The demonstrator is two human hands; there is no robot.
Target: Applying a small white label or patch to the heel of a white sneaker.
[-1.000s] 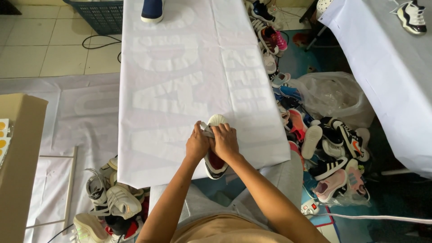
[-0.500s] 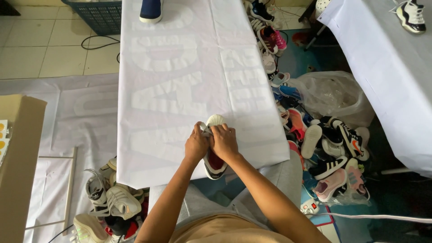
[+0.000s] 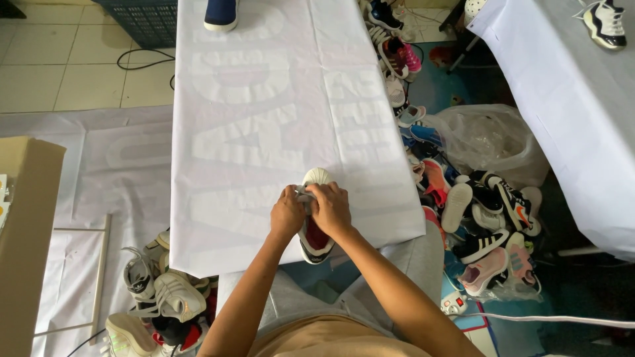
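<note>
A small sneaker [image 3: 315,239] with a white toe, dark sole rim and red lining lies toe-away at the near edge of a table covered with a white cloth [image 3: 264,119]. My left hand [image 3: 287,213] and my right hand [image 3: 330,207] are both closed over its upper, fingers pinching at the laces or tongue area. The exact part pinched is hidden under my fingers.
A dark blue shoe [image 3: 220,14] stands at the table's far end. Piles of sneakers lie on the floor at right [image 3: 483,211] and lower left [image 3: 159,291]. A clear plastic bag [image 3: 486,135], a second white-covered table [image 3: 569,99] and a cardboard box [image 3: 23,231] flank me.
</note>
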